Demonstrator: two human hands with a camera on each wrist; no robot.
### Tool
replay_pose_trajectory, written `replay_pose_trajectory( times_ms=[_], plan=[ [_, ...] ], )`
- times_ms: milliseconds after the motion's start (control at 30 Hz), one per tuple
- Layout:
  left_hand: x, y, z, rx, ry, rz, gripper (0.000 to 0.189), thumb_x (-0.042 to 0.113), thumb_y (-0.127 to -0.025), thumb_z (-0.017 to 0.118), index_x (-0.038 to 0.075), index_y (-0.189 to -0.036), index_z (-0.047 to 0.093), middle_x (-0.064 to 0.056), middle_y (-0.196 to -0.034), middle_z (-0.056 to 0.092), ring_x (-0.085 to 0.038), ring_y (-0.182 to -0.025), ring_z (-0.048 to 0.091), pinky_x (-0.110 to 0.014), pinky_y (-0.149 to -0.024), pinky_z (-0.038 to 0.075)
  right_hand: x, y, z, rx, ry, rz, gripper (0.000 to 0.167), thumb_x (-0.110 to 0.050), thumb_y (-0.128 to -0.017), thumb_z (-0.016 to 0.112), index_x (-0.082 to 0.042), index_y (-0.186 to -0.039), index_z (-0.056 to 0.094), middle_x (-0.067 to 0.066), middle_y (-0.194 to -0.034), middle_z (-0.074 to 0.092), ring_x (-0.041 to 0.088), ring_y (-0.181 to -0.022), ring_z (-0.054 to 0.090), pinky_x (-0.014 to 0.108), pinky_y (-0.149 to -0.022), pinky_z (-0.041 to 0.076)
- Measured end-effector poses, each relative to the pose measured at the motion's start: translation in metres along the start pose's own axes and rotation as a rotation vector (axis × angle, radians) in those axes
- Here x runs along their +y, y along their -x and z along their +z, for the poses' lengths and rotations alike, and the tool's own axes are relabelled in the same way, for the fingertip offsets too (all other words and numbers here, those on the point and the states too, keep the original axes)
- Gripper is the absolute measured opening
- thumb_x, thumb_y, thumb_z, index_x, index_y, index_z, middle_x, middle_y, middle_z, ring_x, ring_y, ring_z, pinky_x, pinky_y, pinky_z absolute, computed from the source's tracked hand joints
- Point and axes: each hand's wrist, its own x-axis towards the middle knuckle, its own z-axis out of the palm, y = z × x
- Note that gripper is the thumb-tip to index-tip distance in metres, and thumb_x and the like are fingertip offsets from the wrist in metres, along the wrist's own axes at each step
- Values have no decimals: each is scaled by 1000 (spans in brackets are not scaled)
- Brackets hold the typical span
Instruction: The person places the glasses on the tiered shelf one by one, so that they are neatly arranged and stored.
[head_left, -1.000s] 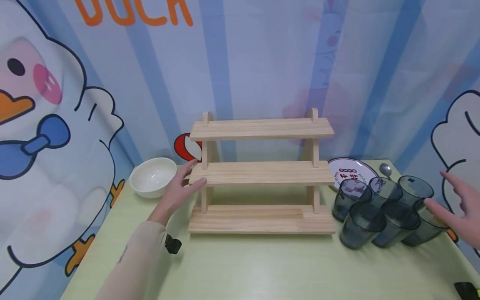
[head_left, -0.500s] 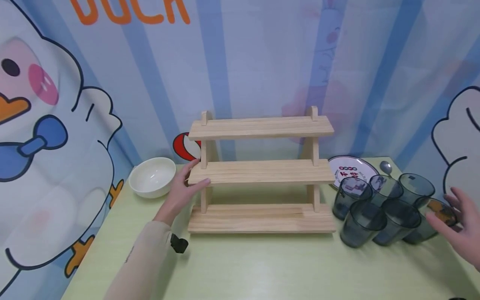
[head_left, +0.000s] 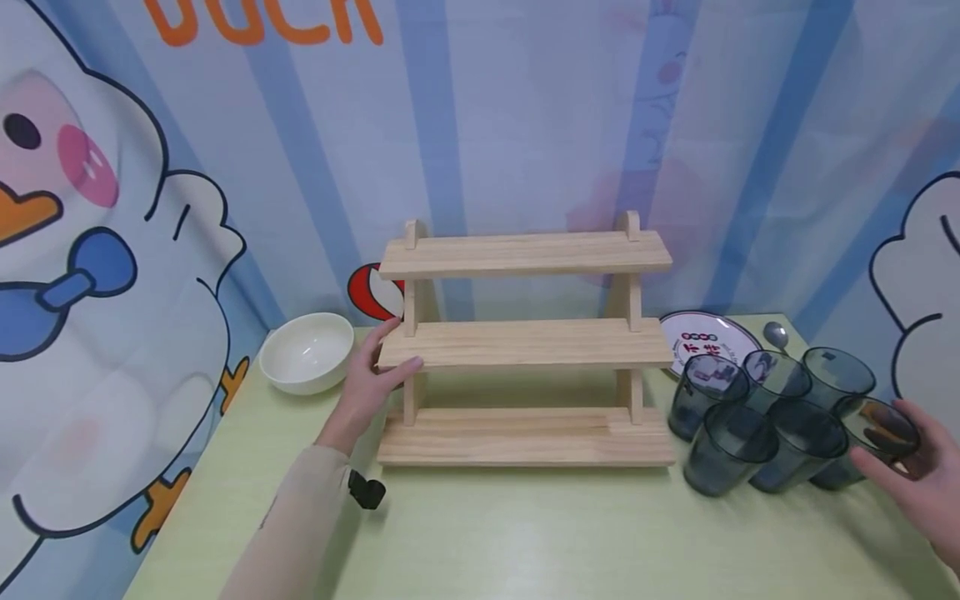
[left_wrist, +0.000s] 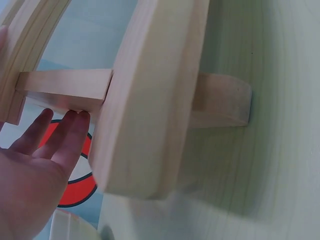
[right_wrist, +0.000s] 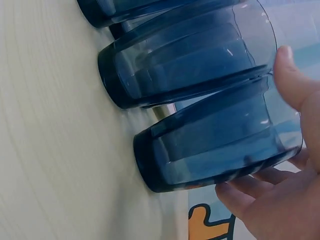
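Note:
A three-tier wooden display stand (head_left: 525, 343) stands in the middle of the table. My left hand (head_left: 367, 387) grips the left end of its middle shelf, thumb on the front. In the left wrist view, the fingertips (left_wrist: 80, 116) touch the side support (left_wrist: 67, 89). At the right, several dark blue-grey glasses (head_left: 731, 450) stand upright, close together. My right hand (head_left: 918, 479) holds the rightmost glass (head_left: 873, 429) near its rim. In the right wrist view, the thumb (right_wrist: 286, 62) lies on one side of that glass (right_wrist: 215, 140), with fingers (right_wrist: 240, 195) around the other.
A white bowl (head_left: 307, 354) sits left of the stand. Behind the glasses lie a white printed plate (head_left: 693, 333) and a metal spoon (head_left: 776, 336). A blue striped cartoon curtain (head_left: 517, 108) hangs behind the table (head_left: 517, 533).
My right hand has moved down and inward from above the glasses, and its fingers have come around the rightmost glass. My left hand has shifted slightly right along the middle shelf's end.

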Motion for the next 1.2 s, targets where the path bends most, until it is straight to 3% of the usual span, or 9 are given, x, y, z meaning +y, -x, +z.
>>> replay_pose_trajectory(
  times_ms=[267,300,367,433,467,600,1033,1100,1200],
  plan=[
    [-4,-3,3,8,14,-4,75,27,-96,79,34,-161,40,-14,-153,48,-35,-120,64,-47,-101,56,14,-3,1,34,30,32,88,-15,-105,62,-31,-169,5,34,-168,16,49,-154,22,43,-125,29],
    [-4,-2,4,9,13,-1,75,27,-97,79,34,-160,40,-13,-154,48,-35,-119,65,-48,-101,55,19,-4,2,44,40,30,88,-16,-104,63,-32,-169,5,32,-169,18,45,-156,24,33,-124,30],
    [-5,-3,4,10,15,4,74,28,-97,79,35,-160,41,-11,-155,47,-35,-117,66,-49,-101,55,28,-8,3,52,22,31,89,-15,-104,64,-32,-168,5,30,-170,17,43,-157,22,35,-125,28],
    [-5,-3,5,12,17,8,74,28,-97,79,35,-160,41,-10,-156,47,-35,-114,67,-49,-101,55,42,-12,4,65,33,14,89,-18,-103,65,-33,-168,6,24,-171,20,29,-159,26,18,-118,30],
    [-6,-3,4,12,15,8,74,28,-97,79,35,-160,41,-10,-156,46,-34,-114,68,-49,-101,55,44,-14,3,62,12,15,89,-16,-103,66,-32,-167,7,23,-171,20,29,-159,26,25,-122,31],
    [-8,-2,4,15,23,2,74,27,-97,78,33,-160,40,-11,-156,47,-35,-117,66,-51,-103,54,61,-19,5,75,26,-9,89,-19,-102,68,-35,-167,9,15,-171,27,17,-156,32,11,-112,33],
    [-10,-2,4,16,31,7,73,25,-97,78,31,-160,40,-12,-154,48,-33,-115,67,-48,-100,56,8,8,3,141,37,68,81,-15,-103,66,-28,-167,18,13,-165,42,15,-153,37,29,-124,24],
    [-10,-2,4,16,21,8,73,25,-97,78,33,-160,40,-12,-155,47,-35,-116,66,-50,-101,55,4,10,-1,156,68,83,80,-17,-102,67,-27,-167,21,11,-163,44,0,-144,43,28,-124,26],
    [-8,-2,4,14,23,9,73,25,-98,78,34,-160,41,-12,-155,47,-36,-119,65,-52,-101,55,-10,11,-11,164,124,115,84,-18,-101,69,-23,-168,19,20,-168,33,16,-152,40,42,-127,27]
  ],
)
